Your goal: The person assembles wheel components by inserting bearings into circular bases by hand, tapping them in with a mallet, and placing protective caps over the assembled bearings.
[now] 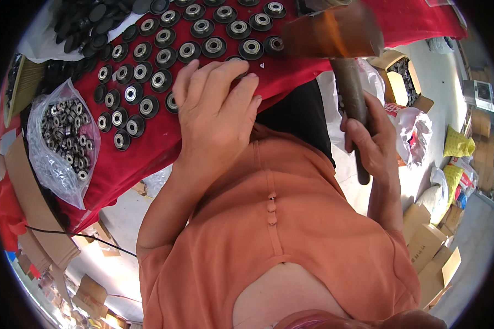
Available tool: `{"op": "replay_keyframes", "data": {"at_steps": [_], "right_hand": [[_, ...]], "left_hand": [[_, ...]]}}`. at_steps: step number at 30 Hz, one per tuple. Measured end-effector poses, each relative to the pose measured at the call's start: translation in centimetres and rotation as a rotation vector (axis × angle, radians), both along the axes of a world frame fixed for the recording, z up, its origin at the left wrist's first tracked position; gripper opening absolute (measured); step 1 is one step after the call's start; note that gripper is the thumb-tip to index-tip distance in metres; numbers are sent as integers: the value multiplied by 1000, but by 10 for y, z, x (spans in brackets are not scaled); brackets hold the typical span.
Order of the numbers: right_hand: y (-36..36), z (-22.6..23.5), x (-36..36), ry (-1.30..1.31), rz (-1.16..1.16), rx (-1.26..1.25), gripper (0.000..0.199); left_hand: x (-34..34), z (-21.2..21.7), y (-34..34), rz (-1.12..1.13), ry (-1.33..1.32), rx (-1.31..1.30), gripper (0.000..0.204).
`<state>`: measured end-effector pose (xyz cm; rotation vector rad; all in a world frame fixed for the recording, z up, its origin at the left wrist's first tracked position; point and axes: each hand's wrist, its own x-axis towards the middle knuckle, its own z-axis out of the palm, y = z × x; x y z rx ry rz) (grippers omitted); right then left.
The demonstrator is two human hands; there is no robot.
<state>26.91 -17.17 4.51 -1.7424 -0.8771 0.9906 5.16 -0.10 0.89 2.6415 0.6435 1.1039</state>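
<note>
My right hand [373, 137] grips the handle of a mallet [348, 93]. Its brown, blocky head is raised and blurred, covering part of the table's front edge. Over the red cloth, my left hand [217, 104] has its fingers bent and spread apart, beside the rows of black round caps with metal bearings [214, 47] in their middles. One cap [233, 58] shows just past its fingertips, and another cap [170, 103] is partly covered by the hand. What lies under the palm is hidden.
On the left, a clear plastic bag [66, 137] holds many loose bearings. Black caps without bearings [96, 24] lie heaped at the far left. An open cardboard box [403, 79] and white plastic bags [414, 131] stand on the floor to the right. Cardboard [38, 203] leans at the left.
</note>
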Motion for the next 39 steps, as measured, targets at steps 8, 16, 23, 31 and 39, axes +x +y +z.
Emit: {"op": "replay_keyframes", "data": {"at_steps": [8,16,23,31,39], "right_hand": [[23,59,-20,-333,-38,141,65],[56,49,-1,-472,109,-180,63],[62,53,-7,-752,166,67,62],[81,64,-5,-535,7,59,58],[51,55,7,-488,-39,49,57]], "left_hand": [[-9,-15,9,58,-18,-5,22],[-5,-14,14,49,-83,-20,19],[-7,-14,9,70,-71,-5,15],[-7,-15,10,81,-79,-16,12],[21,14,22,118,37,17,33]]}}
